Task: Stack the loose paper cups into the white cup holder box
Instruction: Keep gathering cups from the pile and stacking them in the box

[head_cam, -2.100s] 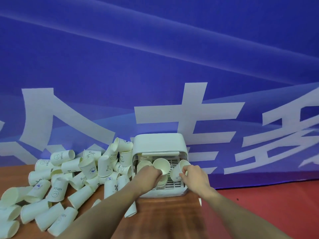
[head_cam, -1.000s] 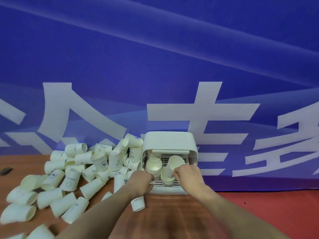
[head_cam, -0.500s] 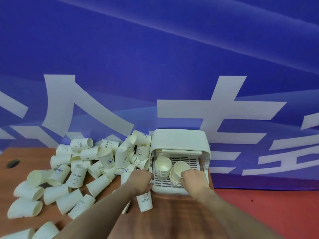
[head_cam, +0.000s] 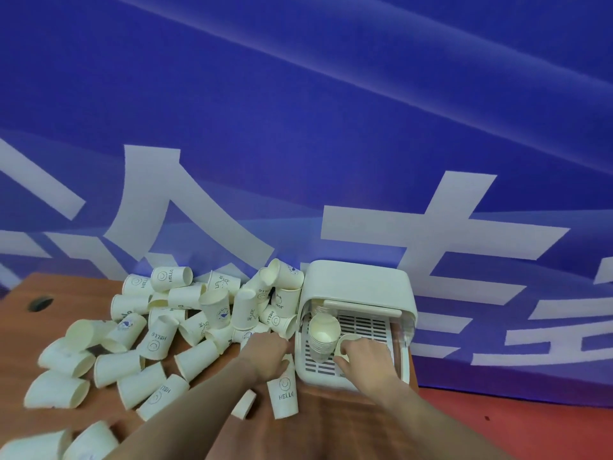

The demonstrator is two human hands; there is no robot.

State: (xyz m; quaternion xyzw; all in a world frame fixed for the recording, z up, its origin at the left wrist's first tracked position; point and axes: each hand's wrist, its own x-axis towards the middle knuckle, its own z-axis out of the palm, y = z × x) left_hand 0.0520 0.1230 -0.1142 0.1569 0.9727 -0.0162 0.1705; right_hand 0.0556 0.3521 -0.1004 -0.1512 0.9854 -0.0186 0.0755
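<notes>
Pressing a cup into the box, the right hand could topple the neighbouring stack; the left hand grips another cup.

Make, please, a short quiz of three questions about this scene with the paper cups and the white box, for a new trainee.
1. True or false: the left hand holds a cup printed HELLO.
2. Where do the loose cups lie from the white box? A) right B) left C) on top
3. Fill in: the right hand holds a cup over the box's ____ tray.

Key: 1 true; 2 B; 3 slotted
</notes>
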